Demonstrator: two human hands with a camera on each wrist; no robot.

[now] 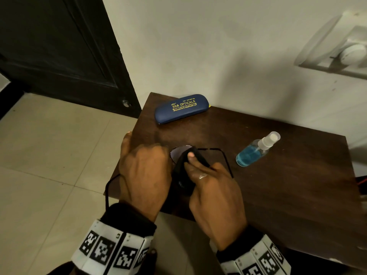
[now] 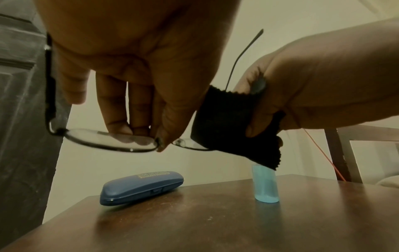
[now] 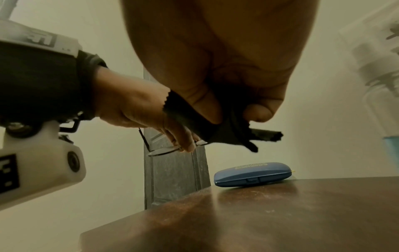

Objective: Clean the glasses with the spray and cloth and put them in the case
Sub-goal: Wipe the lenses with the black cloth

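My left hand (image 1: pixel 146 165) holds thin black-framed glasses (image 2: pixel 112 140) above the table, fingers pinching the frame near the bridge. My right hand (image 1: pixel 210 185) pinches a black cloth (image 2: pixel 226 119) folded over the other lens, thumb on top. The temple arms are unfolded; one (image 1: pixel 226 159) sticks out to the right. The blue case (image 1: pixel 181 108) with gold print lies shut at the table's back left. The spray bottle (image 1: pixel 256 150) of blue liquid with a clear cap stands at the right. In the right wrist view the cloth (image 3: pixel 218 126) hangs from my fingers.
A small dark wooden table (image 1: pixel 278 185) stands against a pale wall. A dark door (image 1: pixel 59 46) is at the left, tiled floor (image 1: pixel 49 155) below it. A white switch plate (image 1: pixel 341 48) is on the wall at upper right.
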